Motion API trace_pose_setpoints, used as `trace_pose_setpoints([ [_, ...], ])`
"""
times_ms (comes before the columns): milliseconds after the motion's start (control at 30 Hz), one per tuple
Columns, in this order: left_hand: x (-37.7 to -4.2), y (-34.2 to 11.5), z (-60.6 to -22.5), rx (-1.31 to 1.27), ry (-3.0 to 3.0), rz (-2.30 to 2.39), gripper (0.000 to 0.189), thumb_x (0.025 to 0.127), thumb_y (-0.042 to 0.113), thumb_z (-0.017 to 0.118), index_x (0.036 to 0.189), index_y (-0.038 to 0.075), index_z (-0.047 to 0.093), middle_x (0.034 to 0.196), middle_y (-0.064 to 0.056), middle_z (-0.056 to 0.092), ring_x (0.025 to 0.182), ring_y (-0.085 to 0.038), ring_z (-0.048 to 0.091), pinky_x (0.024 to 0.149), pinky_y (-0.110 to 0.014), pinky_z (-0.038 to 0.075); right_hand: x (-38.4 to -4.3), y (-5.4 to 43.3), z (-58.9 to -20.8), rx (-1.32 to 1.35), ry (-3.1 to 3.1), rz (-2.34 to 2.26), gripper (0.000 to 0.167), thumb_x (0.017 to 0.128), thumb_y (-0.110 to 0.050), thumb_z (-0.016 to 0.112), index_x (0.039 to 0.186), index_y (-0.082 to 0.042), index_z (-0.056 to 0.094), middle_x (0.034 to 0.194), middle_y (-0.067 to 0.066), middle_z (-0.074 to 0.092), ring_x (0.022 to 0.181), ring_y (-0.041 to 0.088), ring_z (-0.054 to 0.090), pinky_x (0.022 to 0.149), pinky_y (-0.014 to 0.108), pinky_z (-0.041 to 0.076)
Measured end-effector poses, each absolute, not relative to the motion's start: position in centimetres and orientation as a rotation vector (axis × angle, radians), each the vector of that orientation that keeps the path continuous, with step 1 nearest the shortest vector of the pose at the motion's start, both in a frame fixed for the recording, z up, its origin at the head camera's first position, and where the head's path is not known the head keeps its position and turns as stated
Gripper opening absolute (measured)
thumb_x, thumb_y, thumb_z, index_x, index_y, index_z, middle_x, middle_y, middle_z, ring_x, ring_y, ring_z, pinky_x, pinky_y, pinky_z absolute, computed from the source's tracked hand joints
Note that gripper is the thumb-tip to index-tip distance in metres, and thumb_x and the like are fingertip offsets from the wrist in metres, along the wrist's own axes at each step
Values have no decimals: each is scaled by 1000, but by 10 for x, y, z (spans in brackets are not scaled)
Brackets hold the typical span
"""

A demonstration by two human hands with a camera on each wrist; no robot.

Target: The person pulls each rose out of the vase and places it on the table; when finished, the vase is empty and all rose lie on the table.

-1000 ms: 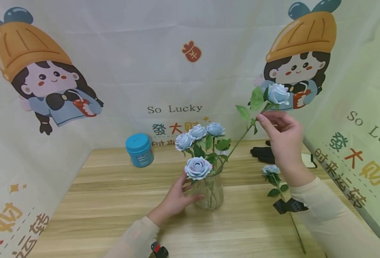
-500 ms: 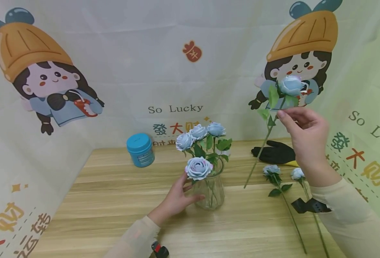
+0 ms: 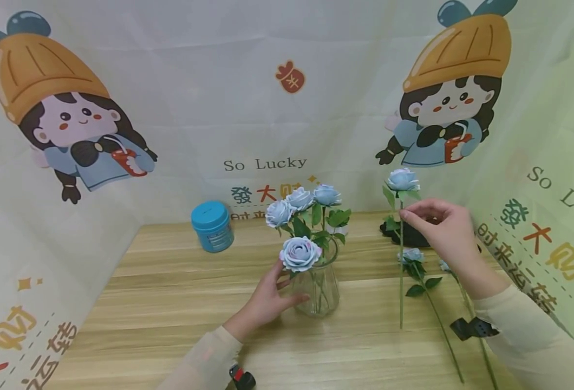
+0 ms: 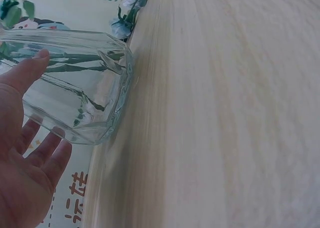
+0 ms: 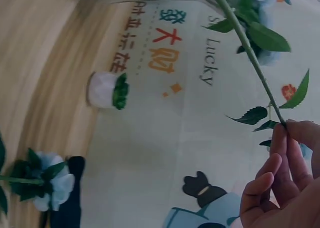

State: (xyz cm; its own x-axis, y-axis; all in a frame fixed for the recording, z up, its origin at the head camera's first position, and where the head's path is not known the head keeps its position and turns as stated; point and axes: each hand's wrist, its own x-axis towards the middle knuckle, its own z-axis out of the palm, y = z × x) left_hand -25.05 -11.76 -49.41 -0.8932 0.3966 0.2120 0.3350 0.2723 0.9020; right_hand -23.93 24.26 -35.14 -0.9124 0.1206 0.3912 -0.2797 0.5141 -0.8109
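Observation:
My left hand (image 3: pixel 266 299) holds a clear glass vase (image 3: pixel 325 290) from its left side. In the left wrist view the thumb and fingers lie on opposite sides of the glass. Several light-blue roses (image 3: pixel 300 254) with green leaves stand in the vase, their stems visible through it. To the vase's right, my right hand (image 3: pixel 445 233) pinches another blue rose (image 3: pixel 403 180) by its stem, below the bloom. That rose is upright, its lower stem hanging apart from the vase. The right wrist view shows thumb and fingertips meeting on the green stem (image 5: pixel 252 57).
Two more roses lie at the right, one rose (image 3: pixel 411 255) fully seen and another rose (image 3: pixel 444 265) partly behind my right wrist. A black glove (image 3: pixel 413 236) lies behind them. A blue lidded tub (image 3: pixel 212 227) stands back left, before a printed cloth backdrop (image 3: pixel 194 97).
The held rose moved away from the vase mouth to the right, then came lower and turned upright, with my right hand pinching it. My left hand stayed on the vase.

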Motion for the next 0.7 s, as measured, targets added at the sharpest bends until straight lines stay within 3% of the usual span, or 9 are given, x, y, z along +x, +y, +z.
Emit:
trace_pose_setpoints([
  [100, -251, -117, -493, 702, 2463, 1721, 95, 83, 13, 88, 161, 21, 34, 160, -7, 44, 140, -34, 51, 113, -42, 49, -240, 242, -363, 139, -2452, 1305, 27, 94, -34, 77, 101, -8, 78, 81, -21, 73, 74, 4, 62, 62, 19, 49],
  [333, -250, -117, -493, 747, 2452, 1749, 94, 83, 14, 88, 160, 17, 34, 159, -13, 45, 138, -40, 52, 112, -45, 49, -246, 243, -400, 178, -2594, 1225, 16, 95, -24, 77, 96, -8, 79, 86, 6, 77, 70, 8, 64, 59, 23, 51],
  [500, -250, -118, -494, 739, 2450, 1740, 95, 83, 14, 88, 161, 18, 33, 160, -12, 45, 138, -39, 52, 112, -44, 49, -251, 247, -427, 176, -2648, 1210, 11, 94, -18, 77, 96, -8, 79, 89, 9, 78, 71, 15, 68, 58, 24, 51],
  [700, -250, -118, -493, 746, 2453, 1733, 95, 83, 13, 87, 161, 17, 33, 160, -13, 44, 138, -40, 51, 112, -44, 49, -256, 250, -448, 169, -2687, 1206, 12, 93, -17, 78, 96, -6, 79, 88, 8, 78, 71, 12, 66, 58, 23, 50],
])
